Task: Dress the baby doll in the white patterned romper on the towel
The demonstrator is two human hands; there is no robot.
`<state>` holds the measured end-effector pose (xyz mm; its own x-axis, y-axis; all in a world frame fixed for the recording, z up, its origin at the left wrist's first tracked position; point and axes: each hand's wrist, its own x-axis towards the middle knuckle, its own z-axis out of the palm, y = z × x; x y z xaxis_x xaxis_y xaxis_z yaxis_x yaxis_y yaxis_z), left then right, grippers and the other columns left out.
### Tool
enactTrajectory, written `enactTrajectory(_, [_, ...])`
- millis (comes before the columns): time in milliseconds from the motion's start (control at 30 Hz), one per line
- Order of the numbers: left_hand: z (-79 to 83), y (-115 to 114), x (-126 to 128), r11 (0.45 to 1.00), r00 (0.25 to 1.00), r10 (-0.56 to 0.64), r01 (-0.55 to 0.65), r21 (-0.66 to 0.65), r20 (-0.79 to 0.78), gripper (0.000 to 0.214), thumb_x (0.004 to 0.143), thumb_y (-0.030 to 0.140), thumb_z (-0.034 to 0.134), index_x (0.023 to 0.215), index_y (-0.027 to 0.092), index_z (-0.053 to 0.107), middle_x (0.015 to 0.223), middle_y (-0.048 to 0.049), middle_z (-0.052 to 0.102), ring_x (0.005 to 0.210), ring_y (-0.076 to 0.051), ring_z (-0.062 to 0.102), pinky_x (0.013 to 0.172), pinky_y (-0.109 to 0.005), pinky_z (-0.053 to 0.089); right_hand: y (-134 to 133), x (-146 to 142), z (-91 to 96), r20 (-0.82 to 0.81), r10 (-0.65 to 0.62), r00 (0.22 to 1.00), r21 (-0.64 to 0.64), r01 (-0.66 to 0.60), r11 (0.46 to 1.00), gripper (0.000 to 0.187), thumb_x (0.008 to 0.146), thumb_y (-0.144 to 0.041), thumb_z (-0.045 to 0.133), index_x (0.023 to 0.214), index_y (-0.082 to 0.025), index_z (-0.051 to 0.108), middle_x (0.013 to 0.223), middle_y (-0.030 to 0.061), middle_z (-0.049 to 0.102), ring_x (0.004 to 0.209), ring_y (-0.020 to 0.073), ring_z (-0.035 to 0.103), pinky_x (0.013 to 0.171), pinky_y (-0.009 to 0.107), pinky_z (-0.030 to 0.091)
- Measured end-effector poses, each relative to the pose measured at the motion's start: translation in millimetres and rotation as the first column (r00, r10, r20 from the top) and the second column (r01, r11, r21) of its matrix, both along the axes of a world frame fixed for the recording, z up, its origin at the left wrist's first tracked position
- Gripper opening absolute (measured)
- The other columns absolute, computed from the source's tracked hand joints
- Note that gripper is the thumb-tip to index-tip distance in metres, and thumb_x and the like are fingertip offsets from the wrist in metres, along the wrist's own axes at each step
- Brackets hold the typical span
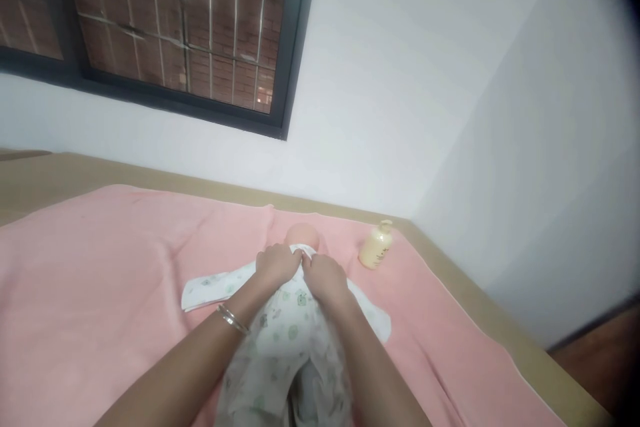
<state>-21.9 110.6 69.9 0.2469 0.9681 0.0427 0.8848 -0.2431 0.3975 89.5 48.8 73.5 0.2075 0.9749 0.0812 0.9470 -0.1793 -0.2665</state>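
A doll (303, 235) lies on its back on a pink blanket, only the top of its head showing past my hands. White baby clothes (290, 320) with small green prints cover its body, the sleeves spread out to both sides. My left hand (278, 263), with a silver bangle at the wrist, pinches the cloth at the neckline. Right beside it, my right hand (326, 277) grips the other side of the same neckline, fingers closed. The doll's face and the fastening under my fingertips are hidden.
A pale yellow pump bottle (376, 247) stands at the right on the pink blanket (110, 267). The blanket covers a wooden surface (460, 283) that meets a white wall (370, 93). A dark-framed window (285, 67) with bars outside is at the upper left.
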Motion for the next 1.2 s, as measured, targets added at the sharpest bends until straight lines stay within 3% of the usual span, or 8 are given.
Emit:
enactTrajectory(100, [2.5,-0.5,-1.2,0.999,1.0,0.001,-0.001,-0.04,-0.009,0.048,0.083,0.045,0.027,0.092,0.017,0.065,0.1,-0.0125,0.064,0.093,-0.028,0.058,0.075,-0.038,0.04,-12.9,-13.3,11.0,0.088,0.055,0.995,0.005,-0.056,0.998,0.05,0.093,-0.039,0.024,0.091,-0.01,0.064,0.089,0.0177,0.064,0.087,0.0253,0.059,0.075,0.033,0.039])
enactTrajectory(200, [5.0,-4.2,-1.9,0.999,0.995,-0.036,0.034,-0.015,-0.093,0.048,0.086,0.042,0.024,0.09,0.017,0.066,0.097,-0.0123,0.065,0.091,-0.028,0.059,0.078,-0.04,0.038,-16.0,-12.9,15.5,0.042,0.078,0.996,-0.006,-0.078,0.997,0.052,0.093,-0.04,0.021,0.09,-0.012,0.064,0.089,0.0164,0.064,0.086,0.0246,0.059,0.074,0.033,0.04])
enactTrajectory(367, [10.3,-23.4,-1.1,0.966,0.929,-0.172,0.225,0.131,-0.327,0.042,0.087,0.035,0.031,0.089,0.015,0.068,0.093,-0.0138,0.066,0.088,-0.028,0.058,0.086,-0.046,0.032,2.8,10.7,2.2,-0.105,0.05,0.993,-0.044,-0.055,0.998,0.065,0.093,-0.048,0.009,0.099,-0.012,0.063,0.1,0.0164,0.064,0.093,0.0238,0.058,0.077,0.034,0.04])
enactTrajectory(467, [11.1,-31.6,-0.1,0.942,0.896,-0.176,0.273,0.194,-0.408,0.037,0.085,0.03,0.036,0.092,0.014,0.068,0.098,-0.0162,0.064,0.092,-0.031,0.057,0.086,-0.049,0.031,9.6,18.3,-3.7,-0.165,0.031,0.986,-0.081,-0.045,0.996,0.067,0.092,-0.05,0.009,0.101,-0.011,0.063,0.105,0.0175,0.062,0.096,0.0236,0.058,0.079,0.034,0.04])
enactTrajectory(567, [8.8,-26.4,-3.4,0.958,0.927,-0.157,0.227,0.176,-0.34,0.044,0.087,0.038,0.031,0.095,0.014,0.067,0.095,-0.0167,0.065,0.089,-0.03,0.058,0.084,-0.047,0.034,2.4,12.6,2.5,-0.086,0.068,0.994,-0.054,-0.073,0.996,0.062,0.093,-0.044,0.011,0.099,-0.011,0.063,0.101,0.0174,0.063,0.091,0.0237,0.059,0.076,0.033,0.041])
enactTrajectory(767, [8.2,-3.8,-15.1,0.985,0.98,-0.162,0.154,-0.074,-0.114,0.061,0.086,0.053,0.016,0.109,0.02,0.062,0.109,-0.0132,0.063,0.096,-0.03,0.058,0.078,-0.042,0.041,-20.2,-7.1,24.6,0.027,0.038,0.999,-0.058,-0.036,0.998,0.036,0.088,-0.03,0.032,0.089,-0.015,0.064,0.09,0.0128,0.066,0.08,0.0241,0.061,0.066,0.032,0.043])
enactTrajectory(1033, [20.8,-31.5,-9.7,0.982,0.945,-0.154,0.179,0.062,-0.29,0.059,0.086,0.051,0.021,0.111,0.013,0.059,0.11,-0.017,0.061,0.103,-0.032,0.053,0.095,-0.053,0.024,5.2,13.4,1.8,-0.084,0.003,0.996,-0.038,-0.006,0.999,0.055,0.093,-0.037,0.015,0.097,-0.012,0.063,0.1,0.0163,0.064,0.092,0.0251,0.06,0.076,0.036,0.043])
enactTrajectory(1200, [20.2,-19.6,-18.7,0.979,0.956,-0.203,0.198,-0.043,-0.212,0.058,0.086,0.054,0.021,0.116,0.019,0.056,0.115,-0.014,0.06,0.104,-0.031,0.054,0.092,-0.05,0.031,-5.3,4.3,9.5,-0.018,0.066,0.998,-0.02,-0.066,0.998,0.045,0.092,-0.031,0.023,0.097,-0.013,0.063,0.099,0.0152,0.064,0.089,0.0247,0.061,0.074,0.034,0.043])
